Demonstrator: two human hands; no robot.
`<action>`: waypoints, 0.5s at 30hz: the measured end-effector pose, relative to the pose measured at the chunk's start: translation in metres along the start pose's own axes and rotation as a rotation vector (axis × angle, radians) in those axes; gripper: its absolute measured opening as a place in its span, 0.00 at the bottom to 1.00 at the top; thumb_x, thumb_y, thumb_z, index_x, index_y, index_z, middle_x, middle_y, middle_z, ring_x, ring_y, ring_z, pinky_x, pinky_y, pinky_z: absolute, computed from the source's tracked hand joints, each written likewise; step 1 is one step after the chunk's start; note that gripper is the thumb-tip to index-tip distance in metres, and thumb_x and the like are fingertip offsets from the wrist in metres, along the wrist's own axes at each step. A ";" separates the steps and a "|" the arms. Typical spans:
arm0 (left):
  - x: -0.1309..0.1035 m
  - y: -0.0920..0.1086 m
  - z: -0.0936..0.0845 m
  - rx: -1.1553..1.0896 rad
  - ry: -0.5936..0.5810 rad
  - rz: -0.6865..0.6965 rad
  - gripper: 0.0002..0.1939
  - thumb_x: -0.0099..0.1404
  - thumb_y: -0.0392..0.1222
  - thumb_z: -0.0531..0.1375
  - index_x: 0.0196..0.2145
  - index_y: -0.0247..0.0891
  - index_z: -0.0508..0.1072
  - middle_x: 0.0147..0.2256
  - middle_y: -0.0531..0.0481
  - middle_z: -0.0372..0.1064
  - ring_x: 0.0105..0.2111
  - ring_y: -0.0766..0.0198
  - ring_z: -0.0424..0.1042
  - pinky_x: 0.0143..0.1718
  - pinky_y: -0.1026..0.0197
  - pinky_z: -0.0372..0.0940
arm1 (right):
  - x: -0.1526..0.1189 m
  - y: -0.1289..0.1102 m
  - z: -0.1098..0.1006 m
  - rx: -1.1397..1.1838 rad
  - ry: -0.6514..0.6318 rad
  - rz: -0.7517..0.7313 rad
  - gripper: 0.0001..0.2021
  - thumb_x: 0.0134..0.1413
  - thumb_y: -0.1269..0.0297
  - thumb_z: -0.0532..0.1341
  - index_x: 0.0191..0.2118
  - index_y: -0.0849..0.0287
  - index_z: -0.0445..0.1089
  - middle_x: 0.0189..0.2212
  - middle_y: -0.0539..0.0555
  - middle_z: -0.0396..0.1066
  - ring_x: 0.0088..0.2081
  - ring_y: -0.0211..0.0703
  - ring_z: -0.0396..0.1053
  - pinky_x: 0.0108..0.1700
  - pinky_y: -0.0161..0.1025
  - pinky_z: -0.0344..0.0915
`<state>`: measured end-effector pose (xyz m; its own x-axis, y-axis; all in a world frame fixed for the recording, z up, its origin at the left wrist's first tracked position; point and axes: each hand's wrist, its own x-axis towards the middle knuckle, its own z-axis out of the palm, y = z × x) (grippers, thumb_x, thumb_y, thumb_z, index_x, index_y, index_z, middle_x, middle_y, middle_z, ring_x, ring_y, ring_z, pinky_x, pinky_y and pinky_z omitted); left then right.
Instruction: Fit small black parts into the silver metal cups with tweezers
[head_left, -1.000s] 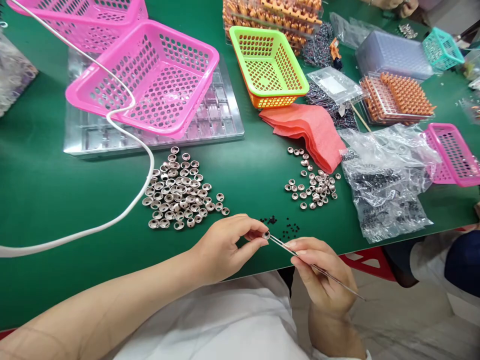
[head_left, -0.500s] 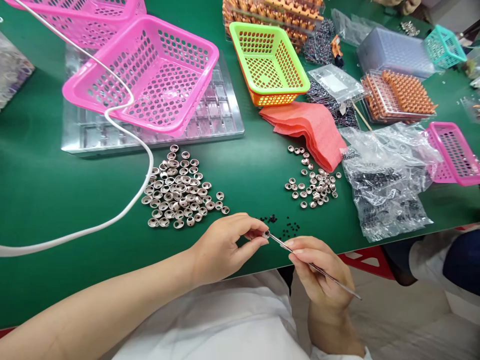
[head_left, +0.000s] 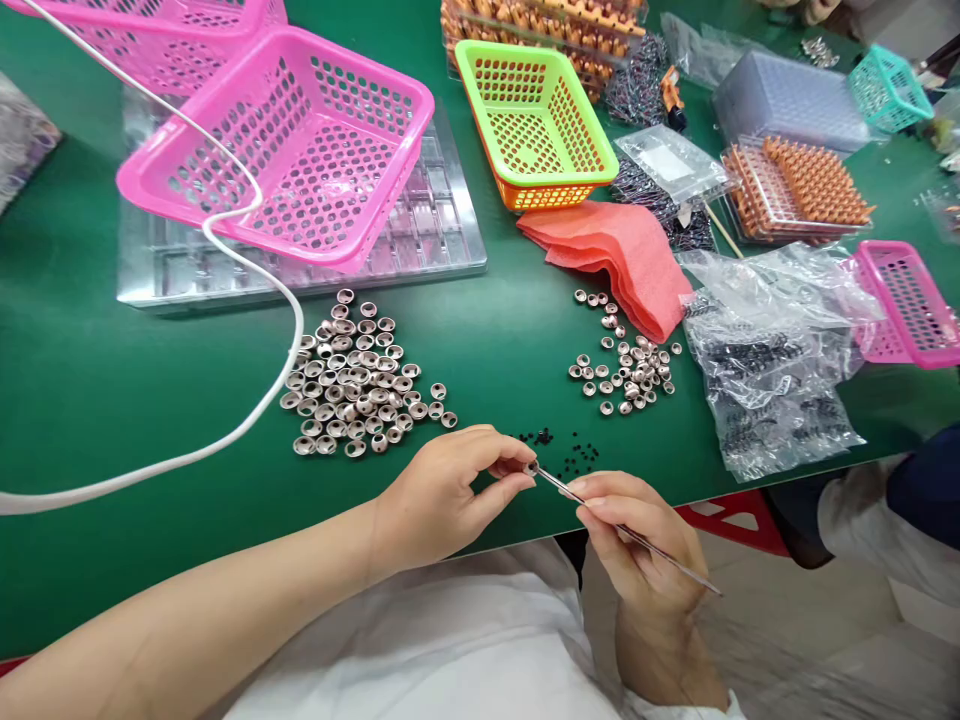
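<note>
Two hands on my feed, both busy: left hand has one small metal cup pinched between thumb and fingertips, just over the table's near edge, and right hand is closed on tweezers, tips right at the cup. Can't tell if they've got a black bit in them, too tiny from where I'm sitting. For tip work like this I'd brace the cup firmly, turn its hole toward the tips and go in straight with a light squeeze; come in crooked and I reckon stuff pings away. Container-wise, the big pink basket sits on a clear tray with moulded pockets, which shows through the holes. Green basket is nested in an orange one. Clear bags at right have small dark parts inside, and the teal basket holds something I can't make out.
</note>
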<state>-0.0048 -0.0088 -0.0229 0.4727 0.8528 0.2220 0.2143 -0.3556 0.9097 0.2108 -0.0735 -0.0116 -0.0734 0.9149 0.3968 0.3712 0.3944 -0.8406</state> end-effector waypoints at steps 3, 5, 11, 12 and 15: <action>-0.001 0.000 0.000 0.001 0.001 0.008 0.05 0.66 0.31 0.64 0.41 0.33 0.76 0.32 0.49 0.77 0.32 0.67 0.76 0.35 0.67 0.71 | 0.000 0.000 0.000 0.003 0.004 -0.008 0.19 0.55 0.83 0.62 0.48 0.54 0.73 0.42 0.54 0.78 0.42 0.45 0.78 0.40 0.42 0.79; -0.001 0.001 0.000 0.002 -0.002 0.009 0.05 0.66 0.31 0.64 0.41 0.32 0.76 0.32 0.49 0.77 0.31 0.67 0.76 0.35 0.67 0.70 | 0.000 0.000 0.000 -0.004 0.012 -0.028 0.19 0.56 0.82 0.63 0.49 0.54 0.73 0.42 0.55 0.78 0.42 0.45 0.78 0.40 0.42 0.79; -0.001 0.001 -0.001 0.008 -0.013 -0.001 0.05 0.66 0.31 0.64 0.41 0.32 0.77 0.31 0.49 0.77 0.32 0.67 0.76 0.35 0.67 0.70 | 0.000 0.002 0.000 -0.026 0.007 -0.073 0.19 0.56 0.82 0.63 0.49 0.54 0.73 0.43 0.55 0.78 0.42 0.45 0.78 0.39 0.43 0.80; 0.000 0.001 -0.001 0.007 -0.010 0.002 0.05 0.66 0.31 0.64 0.41 0.32 0.77 0.31 0.49 0.77 0.31 0.67 0.76 0.35 0.67 0.70 | 0.000 0.003 0.000 -0.023 0.006 -0.091 0.19 0.56 0.81 0.63 0.50 0.54 0.72 0.43 0.55 0.78 0.42 0.45 0.78 0.39 0.43 0.80; 0.000 0.001 -0.001 0.004 -0.004 0.005 0.05 0.66 0.31 0.64 0.41 0.31 0.77 0.31 0.49 0.77 0.31 0.67 0.76 0.35 0.68 0.70 | 0.001 0.005 0.000 -0.013 0.009 -0.114 0.19 0.55 0.82 0.64 0.50 0.56 0.72 0.43 0.56 0.78 0.42 0.46 0.78 0.38 0.43 0.79</action>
<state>-0.0052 -0.0090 -0.0220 0.4770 0.8495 0.2255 0.2152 -0.3617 0.9071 0.2127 -0.0712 -0.0151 -0.1081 0.8633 0.4930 0.3732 0.4949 -0.7848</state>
